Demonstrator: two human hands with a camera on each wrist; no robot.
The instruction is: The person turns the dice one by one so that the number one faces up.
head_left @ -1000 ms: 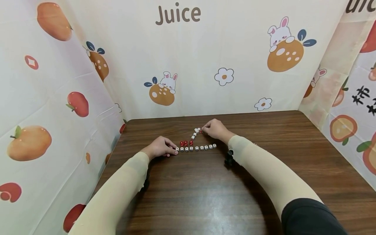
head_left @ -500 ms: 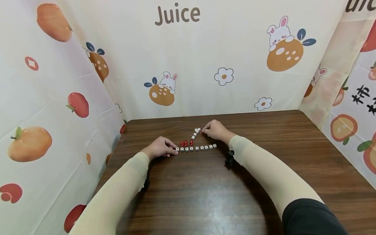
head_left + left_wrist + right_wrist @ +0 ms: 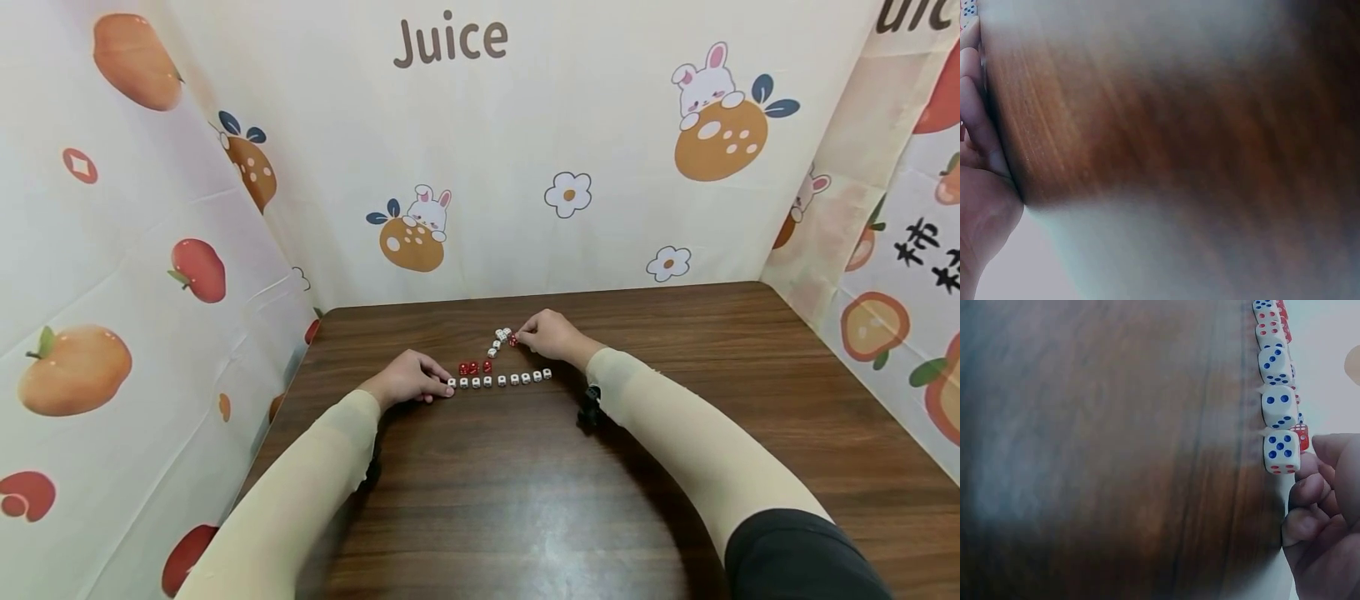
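Note:
A row of several white dice (image 3: 502,381) lies on the brown table. At its left end my left hand (image 3: 405,379) holds the end die (image 3: 452,383) between thumb and forefinger. Behind the row sit three red dice (image 3: 473,367), two close together and one a little apart. Farther back, several white dice (image 3: 497,344) form a loose cluster. At the cluster's right side my right hand (image 3: 553,336) pinches a red die (image 3: 513,339). In the right wrist view that red die (image 3: 1301,436) shows by the fingertips, partly behind a white die (image 3: 1282,452) of the row.
The wooden table (image 3: 480,500) ends at a fruit-printed cloth (image 3: 480,242) behind, with more cloth at both sides. A black device (image 3: 589,408) is strapped under the right wrist. In the left wrist view the dice show only at the top left corner.
My right hand has drawn slightly toward the front with the red die, a little away from the white cluster. My left hand stays at the row's left end.

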